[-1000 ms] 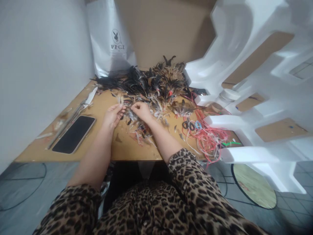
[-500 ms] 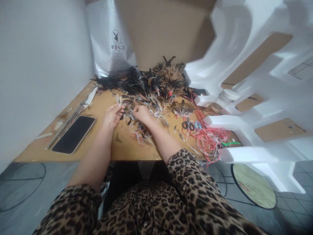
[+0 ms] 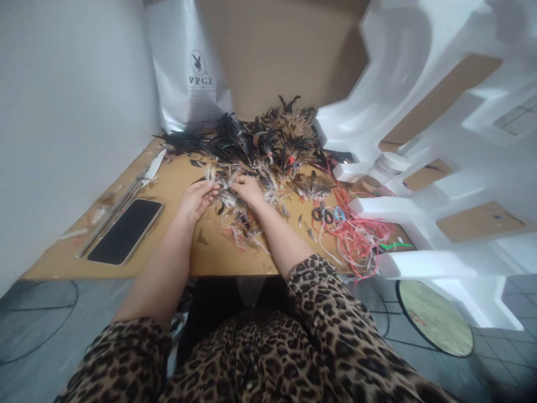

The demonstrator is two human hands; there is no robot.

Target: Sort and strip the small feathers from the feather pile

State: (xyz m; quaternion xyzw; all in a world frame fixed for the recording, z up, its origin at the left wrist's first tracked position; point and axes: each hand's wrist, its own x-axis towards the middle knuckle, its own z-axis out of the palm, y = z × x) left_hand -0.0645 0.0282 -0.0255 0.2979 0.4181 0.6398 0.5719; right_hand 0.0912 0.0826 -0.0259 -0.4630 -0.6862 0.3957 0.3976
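The feathers are very light, so a small one could slip out of the fingertips if the pinch becomes loose, or blow away with a little movement of air. The left hand [image 3: 197, 200] pinches a small feather tuft [image 3: 211, 172] between the thumb and the fingers. The right hand [image 3: 248, 190] is just beside it, with its fingers bent and drawn together; whether a feather is between them, I cannot tell. Both hands are over the near side of the loose feathers [image 3: 229, 198], so a wrist or a finger could drag some of them and mix them. If the right arm swings to the right, it could catch the tangled red string [image 3: 356, 238], because its loops lie open and some reach the near edge of the surface [image 3: 222, 257]. Thin feather shafts may also bend if they are pinched too hard.

The feather tuft is pale and wispy, and it stands up above the left fingertips, near the middle of the surface. Its lower part is hidden by the fingers. The loose feathers under the hands are white, grey and brown, and lie in many directions. Farther away, long black feathers [image 3: 188, 141] lie at the left, and a thick, bushy bunch of brown feathers [image 3: 296, 134] is at the right.
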